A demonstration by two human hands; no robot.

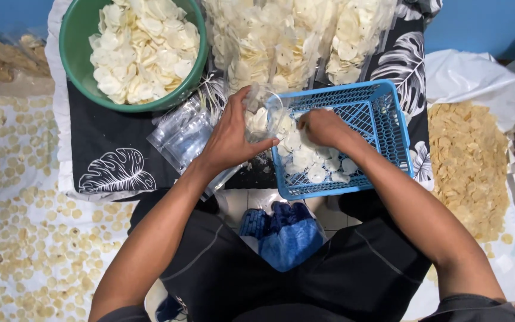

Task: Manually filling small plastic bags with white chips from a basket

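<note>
My left hand [229, 138] holds a small clear plastic bag [261, 113] partly filled with white round chips, at the left rim of a blue plastic basket [382, 113]. My right hand [322, 127] is inside the basket, fingers closed over white chips [317, 164] lying on its bottom, right beside the bag's mouth. A stack of empty clear bags [183, 132] lies just left of my left hand on a black leaf-print cloth [111, 149].
A green bowl [75, 56] full of white chips stands at the upper left. Filled clear bags of chips [281, 42] lie behind the basket. Yellowish chips are spread on white sheets at left [25, 209] and right [469, 167]. A blue cloth [287, 235] lies between my knees.
</note>
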